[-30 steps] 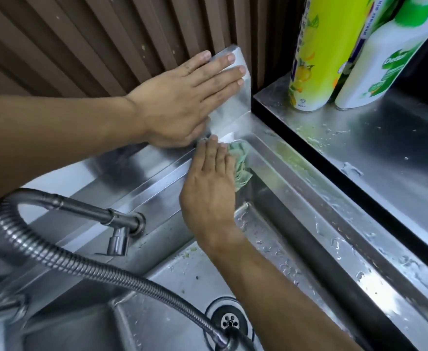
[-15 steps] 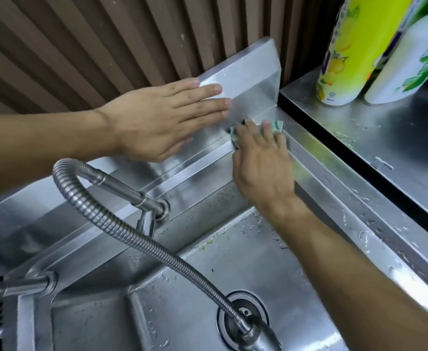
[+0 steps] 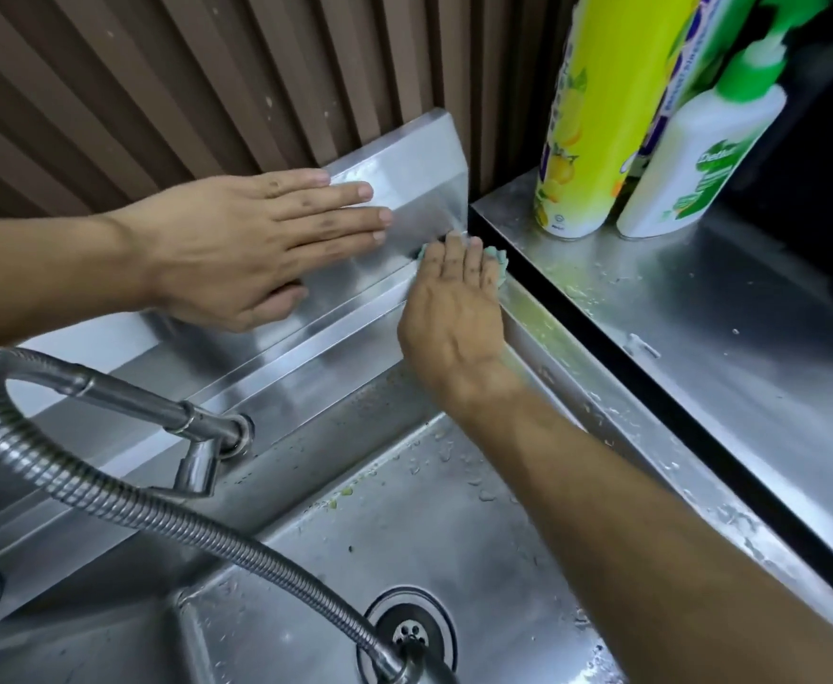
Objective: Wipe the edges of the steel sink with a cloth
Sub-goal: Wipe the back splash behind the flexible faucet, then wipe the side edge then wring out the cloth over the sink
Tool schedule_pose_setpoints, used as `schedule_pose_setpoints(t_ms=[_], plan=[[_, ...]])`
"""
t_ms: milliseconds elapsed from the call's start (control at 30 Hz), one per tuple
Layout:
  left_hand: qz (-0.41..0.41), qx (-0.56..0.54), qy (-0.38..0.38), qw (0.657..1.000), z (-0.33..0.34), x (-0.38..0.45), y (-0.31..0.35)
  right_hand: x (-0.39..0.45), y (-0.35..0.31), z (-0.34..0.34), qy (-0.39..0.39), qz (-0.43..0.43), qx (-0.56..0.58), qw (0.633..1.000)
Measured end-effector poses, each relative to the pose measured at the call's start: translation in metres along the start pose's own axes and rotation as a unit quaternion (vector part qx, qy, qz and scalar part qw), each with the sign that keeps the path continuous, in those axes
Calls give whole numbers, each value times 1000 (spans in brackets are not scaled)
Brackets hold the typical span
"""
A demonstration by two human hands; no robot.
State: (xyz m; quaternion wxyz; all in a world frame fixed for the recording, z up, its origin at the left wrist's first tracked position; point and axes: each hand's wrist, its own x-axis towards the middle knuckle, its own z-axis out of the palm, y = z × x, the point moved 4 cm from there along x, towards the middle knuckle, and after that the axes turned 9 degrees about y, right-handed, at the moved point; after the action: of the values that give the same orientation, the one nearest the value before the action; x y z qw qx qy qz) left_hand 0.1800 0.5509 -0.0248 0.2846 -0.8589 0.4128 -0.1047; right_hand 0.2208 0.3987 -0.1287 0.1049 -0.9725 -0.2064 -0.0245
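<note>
Cloth point(image 3: 496, 261) lies under flat right hand point(image 3: 454, 308) at sink point(image 3: 552, 338) corner; left hand point(image 3: 251, 244) rests flat, fingers straight, on backsplash point(image 3: 404, 175).

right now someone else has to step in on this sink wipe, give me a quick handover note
Left hand: flat, fingers straight, braced on the steel backsplash.
Right hand: fingers straight, pressing the green cloth into the sink's back right corner.
Done: cannot tell which edges have been wiped.
Left: the right edge shows droplets and a yellowish film; green bits lie in the basin below the back ledge.
</note>
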Motion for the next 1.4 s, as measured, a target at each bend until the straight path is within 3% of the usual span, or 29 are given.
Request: schedule_pose_setpoints(t_ms=[167,267,367,467,567,667,833,1067,1233,1400], plan=[[31,54,-34,997,-1,2,-3,12,5,-5,35,94,7,995],[24,96,-64,993,2,26,-8,4,23,-10,59,53,28,996],[1,175,-160,971,8,72,0,-22,50,-15,67,-2,35,997],[-22,99,-194,976,17,125,27,-45,68,-13,117,-24,42,992],[-97,49,-217,970,35,135,48,-47,69,-9,139,-31,52,988],[-199,-6,-170,965,51,121,67,-50,69,-9,156,-41,48,986],[-297,-107,-39,948,61,109,82,-80,74,-12,162,-23,46,985],[-302,-272,41,913,68,104,86,-38,66,-4,144,-30,74,986],[-299,-272,49,913,65,105,83,-96,82,-17,98,-27,47,994],[-302,-278,36,911,66,104,83,-107,76,-22,119,23,26,992]])
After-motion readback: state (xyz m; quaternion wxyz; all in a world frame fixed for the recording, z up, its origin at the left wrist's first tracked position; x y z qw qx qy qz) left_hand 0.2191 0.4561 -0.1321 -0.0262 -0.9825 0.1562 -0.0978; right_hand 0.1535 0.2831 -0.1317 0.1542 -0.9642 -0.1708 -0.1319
